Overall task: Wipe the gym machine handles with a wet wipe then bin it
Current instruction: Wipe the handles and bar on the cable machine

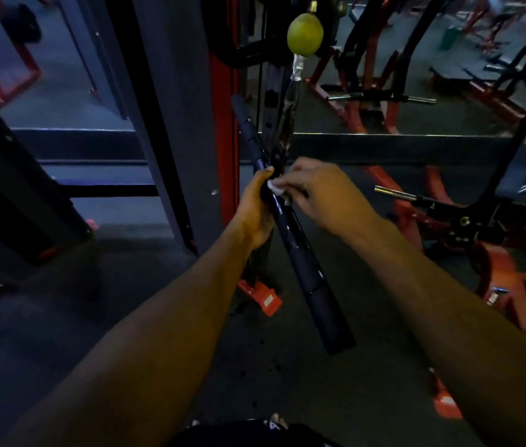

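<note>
A long black bar handle (306, 272) hangs tilted from a cable with a yellow-green ball stopper (305, 33) above it. Its far rubber grip (246, 124) points up and left, its near grip points down toward me. My left hand (255, 211) grips the bar near its middle, just below the cable clip. My right hand (322, 191) pinches a small white wet wipe (275, 187) and presses it against the bar right next to my left thumb. Most of the wipe is hidden under my fingers.
A grey upright column (171, 130) and a red machine frame (223, 156) stand just behind the bar. Red-framed plate-loaded machines (493, 272) with chrome pegs (393, 192) fill the right side. An orange foot (264, 298) sits on the dark floor below. No bin is in view.
</note>
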### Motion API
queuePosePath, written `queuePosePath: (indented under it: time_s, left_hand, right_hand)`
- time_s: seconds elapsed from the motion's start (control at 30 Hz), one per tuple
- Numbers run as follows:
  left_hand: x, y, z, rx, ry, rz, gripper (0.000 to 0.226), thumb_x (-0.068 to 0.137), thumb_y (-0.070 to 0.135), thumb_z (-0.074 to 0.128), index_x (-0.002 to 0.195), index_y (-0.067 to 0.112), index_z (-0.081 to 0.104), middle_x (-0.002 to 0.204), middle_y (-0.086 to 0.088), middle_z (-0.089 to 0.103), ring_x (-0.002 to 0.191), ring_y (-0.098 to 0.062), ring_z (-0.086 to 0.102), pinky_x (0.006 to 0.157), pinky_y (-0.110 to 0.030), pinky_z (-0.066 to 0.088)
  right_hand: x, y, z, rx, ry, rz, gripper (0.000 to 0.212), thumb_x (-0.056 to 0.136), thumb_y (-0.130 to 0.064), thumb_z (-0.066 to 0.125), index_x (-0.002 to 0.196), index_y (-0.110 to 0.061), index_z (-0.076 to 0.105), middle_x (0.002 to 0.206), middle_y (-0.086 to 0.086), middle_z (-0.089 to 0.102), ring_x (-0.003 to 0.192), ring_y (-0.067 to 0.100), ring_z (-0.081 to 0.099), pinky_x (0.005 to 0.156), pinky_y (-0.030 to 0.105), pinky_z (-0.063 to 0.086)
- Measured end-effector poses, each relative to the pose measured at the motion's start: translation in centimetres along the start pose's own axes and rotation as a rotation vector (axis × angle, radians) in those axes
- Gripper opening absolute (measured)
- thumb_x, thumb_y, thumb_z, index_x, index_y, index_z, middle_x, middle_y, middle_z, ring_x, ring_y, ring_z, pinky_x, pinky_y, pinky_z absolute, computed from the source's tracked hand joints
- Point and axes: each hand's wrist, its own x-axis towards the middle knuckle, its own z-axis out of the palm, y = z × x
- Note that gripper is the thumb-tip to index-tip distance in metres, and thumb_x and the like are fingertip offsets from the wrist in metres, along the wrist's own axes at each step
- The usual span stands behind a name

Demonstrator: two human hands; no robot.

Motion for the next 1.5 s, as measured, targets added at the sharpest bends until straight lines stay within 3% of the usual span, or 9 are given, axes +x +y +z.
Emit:
queuePosePath:
  time_s: [0.1,0.23,0.37,0.6,0.7,0.97,1.2,1.33,1.5]
  left_hand:
    - [0.2,0.3,-0.9,-0.024,-0.046,-0.008,0.038,0.096,0.04,0.062,0.121,0.011,0.063,0.098,-0.006,0.068,0.089,-0.02,0.067,0.076,-0.032,0.056]
    - [0.9,0.3,-2.2,-0.016,-0.062,0.016,0.051,0.092,0.042,0.066,0.128,0.007,0.058,0.103,-0.012,0.063,0.086,-0.022,0.066,0.071,-0.034,0.056]
    - [1.1,1.0,-2.8,0.055,-0.049,0.067,0.04,0.1,0.032,0.063,0.129,0.007,0.054,0.081,-0.006,0.063,0.071,-0.017,0.065,0.066,-0.032,0.053]
    - [0.7,3.0,-4.5,0.185,-0.134,0.039,0.058,0.095,0.048,0.064,0.132,0.004,0.058,0.088,-0.003,0.071,0.078,-0.017,0.069,0.062,-0.029,0.054]
    - [0.4,3.9,-5.2,0.188,-0.167,0.013,0.07,0.092,0.053,0.067,0.139,0.003,0.055,0.107,-0.012,0.067,0.096,-0.025,0.066,0.075,-0.037,0.055]
    - [0.8,5.4,-6.6,0.169,-0.205,0.001,0.035,0.1,0.03,0.064,0.13,0.015,0.054,0.111,-0.011,0.069,0.089,-0.018,0.075,0.062,-0.034,0.06]
    - [0.6,5.9,-6.9,0.163,-0.201,-0.005,0.014,0.102,0.031,0.061,0.113,0.023,0.058,0.087,0.002,0.073,0.074,-0.015,0.072,0.055,-0.029,0.057]
    - [0.8,6.3,-7.8,0.135,-0.185,-0.007,0.022,0.098,0.034,0.066,0.115,0.022,0.058,0.092,-0.003,0.071,0.077,-0.019,0.069,0.056,-0.031,0.056]
    - [1.1,6.2,-8.1,0.13,-0.198,-0.019,0.034,0.097,0.037,0.066,0.127,0.023,0.056,0.098,-0.003,0.072,0.084,-0.018,0.073,0.061,-0.033,0.057]
  right_hand:
    - [0.3,-1.4,1.3,-0.088,-0.038,0.071,0.023,0.092,-0.004,0.063,0.111,-0.01,0.074,0.105,0.009,0.06,0.09,0.026,0.062,0.075,0.041,0.053]
    - [-1.7,-3.6,0.6,-0.181,-0.069,0.041,0.021,0.092,-0.012,0.062,0.11,-0.013,0.073,0.098,0.006,0.057,0.082,0.023,0.058,0.064,0.034,0.046]
    - [-3.3,-5.7,-0.9,-0.146,-0.289,0.012,0.039,0.089,-0.031,0.044,0.11,-0.015,0.073,0.097,0.002,0.058,0.077,0.011,0.053,0.064,0.035,0.051]
    - [2.1,-6.1,0.8,-0.321,-0.129,0.027,0.024,0.092,-0.007,0.063,0.113,-0.011,0.072,0.107,0.011,0.061,0.097,0.029,0.059,0.077,0.043,0.054]
    - [2.7,-6.3,2.4,-0.369,-0.185,0.054,0.032,0.087,-0.005,0.067,0.117,-0.014,0.071,0.11,0.007,0.056,0.098,0.025,0.054,0.076,0.041,0.054]
    - [-0.8,-7.6,0.3,-0.451,-0.462,-0.078,0.026,0.096,-0.021,0.058,0.12,-0.023,0.068,0.121,-0.003,0.051,0.107,0.014,0.048,0.083,0.035,0.053]
    - [5.2,-7.1,2.7,-0.447,-0.216,-0.024,0.017,0.093,-0.019,0.066,0.108,-0.014,0.073,0.112,0.008,0.057,0.101,0.024,0.055,0.077,0.039,0.054]
    - [4.7,-8.1,3.6,-0.509,-0.301,-0.035,0.015,0.09,-0.015,0.07,0.103,-0.019,0.075,0.108,0.0,0.053,0.093,0.017,0.048,0.069,0.033,0.051]
    - [2.9,-9.7,1.2,-0.487,-0.508,-0.063,0.027,0.096,-0.02,0.06,0.121,-0.026,0.068,0.125,-0.006,0.047,0.107,0.012,0.047,0.072,0.019,0.03]
